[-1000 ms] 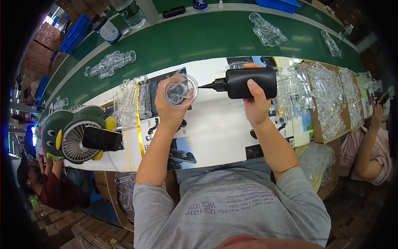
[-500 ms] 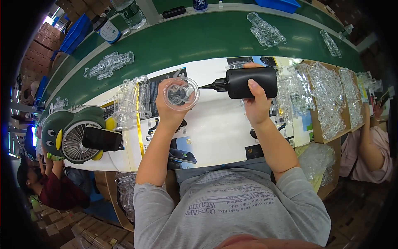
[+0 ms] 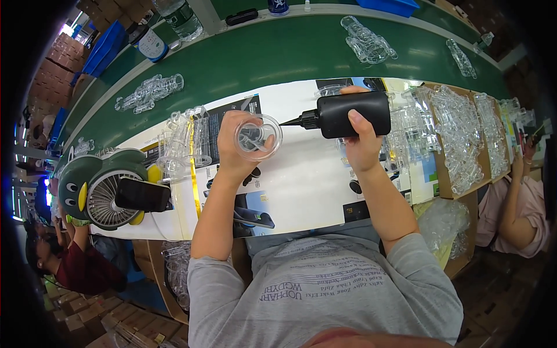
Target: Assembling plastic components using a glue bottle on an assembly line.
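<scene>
Black and pointy, a nozzle bottle (image 3: pixel 355 115) is facing left near mid-frame, and the right hand (image 3: pixel 364 145) is gripping it; left of middle, the left hand (image 3: pixel 231 146) is holding a clear cup-shaped piece (image 3: pixel 254 138).

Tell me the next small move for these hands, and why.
I'd probably turn the clear cup-like piece slightly with the left hand: the nozzle of the black bottle in the right hand points at it, though contact is unclear.

The cup (image 3: pixel 258 139) is between the fan (image 3: pixel 103 200), left, and bottle (image 3: pixel 354 116), right.
</scene>
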`<state>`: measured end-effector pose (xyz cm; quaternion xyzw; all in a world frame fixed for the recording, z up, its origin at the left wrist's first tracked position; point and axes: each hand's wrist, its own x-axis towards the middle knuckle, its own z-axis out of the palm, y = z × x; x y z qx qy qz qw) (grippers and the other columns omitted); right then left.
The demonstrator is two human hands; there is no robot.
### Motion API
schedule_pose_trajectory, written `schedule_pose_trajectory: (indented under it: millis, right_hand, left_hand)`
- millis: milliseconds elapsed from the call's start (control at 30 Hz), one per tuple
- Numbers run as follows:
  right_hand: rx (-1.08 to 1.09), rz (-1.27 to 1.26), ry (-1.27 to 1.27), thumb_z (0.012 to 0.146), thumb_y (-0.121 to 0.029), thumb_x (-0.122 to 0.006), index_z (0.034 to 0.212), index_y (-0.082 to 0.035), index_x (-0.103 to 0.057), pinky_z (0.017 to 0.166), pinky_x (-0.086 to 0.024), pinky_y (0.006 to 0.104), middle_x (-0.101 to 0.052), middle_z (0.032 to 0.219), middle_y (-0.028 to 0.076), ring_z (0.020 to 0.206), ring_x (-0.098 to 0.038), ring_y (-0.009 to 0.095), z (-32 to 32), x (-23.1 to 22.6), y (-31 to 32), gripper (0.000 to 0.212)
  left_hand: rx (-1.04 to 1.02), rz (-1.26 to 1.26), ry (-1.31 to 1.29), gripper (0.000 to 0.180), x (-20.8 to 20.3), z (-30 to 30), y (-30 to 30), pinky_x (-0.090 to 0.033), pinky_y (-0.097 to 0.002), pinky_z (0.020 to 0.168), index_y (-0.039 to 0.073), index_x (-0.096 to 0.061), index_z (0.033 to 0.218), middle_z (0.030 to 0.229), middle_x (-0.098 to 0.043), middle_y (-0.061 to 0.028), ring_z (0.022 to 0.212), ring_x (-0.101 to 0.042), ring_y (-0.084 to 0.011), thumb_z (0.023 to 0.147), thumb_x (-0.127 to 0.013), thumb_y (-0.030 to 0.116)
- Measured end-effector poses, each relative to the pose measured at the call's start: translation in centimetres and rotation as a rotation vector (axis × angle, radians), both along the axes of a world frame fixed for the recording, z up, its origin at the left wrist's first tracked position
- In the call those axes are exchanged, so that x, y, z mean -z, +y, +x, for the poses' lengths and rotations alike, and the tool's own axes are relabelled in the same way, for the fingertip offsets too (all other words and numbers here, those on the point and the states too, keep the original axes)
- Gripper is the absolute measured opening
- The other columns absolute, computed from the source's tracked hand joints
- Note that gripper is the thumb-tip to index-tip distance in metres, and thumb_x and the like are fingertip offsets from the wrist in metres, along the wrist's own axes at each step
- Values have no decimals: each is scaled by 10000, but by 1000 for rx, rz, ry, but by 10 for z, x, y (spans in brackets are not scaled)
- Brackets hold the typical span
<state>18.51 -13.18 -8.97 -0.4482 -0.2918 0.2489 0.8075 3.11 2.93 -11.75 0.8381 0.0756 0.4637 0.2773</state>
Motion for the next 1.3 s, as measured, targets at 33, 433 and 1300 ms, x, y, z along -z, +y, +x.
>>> schedule_pose_trajectory:
  millis: [33,433,1300]
  right_hand:
    - [2,-7,-14,736,-150,-551,1086,11,-485,693,-495,247,-538,999,94,843,-568,138,0,-1,0,391]
    - [16,12,-108,735,-136,-550,1084,26,-469,705,-503,252,-516,1052,116,848,-574,153,1,0,-1,393]
    - [24,35,-43,736,-151,-545,1094,18,-476,714,-494,252,-521,1049,107,847,-571,145,2,0,0,402]
  left_hand:
    - [4,29,3,382,-1,0,0,-446,-323,649,51,-518,870,798,-546,-84,727,-529,-246,576,-758,93]
    - [40,51,55,334,-4,1,-2,-441,-336,622,51,-525,808,761,-548,-84,694,-517,-267,577,-754,122]
    - [84,53,151,382,2,1,-5,-454,-303,665,51,-534,867,813,-542,-76,750,-536,-226,546,-742,54]
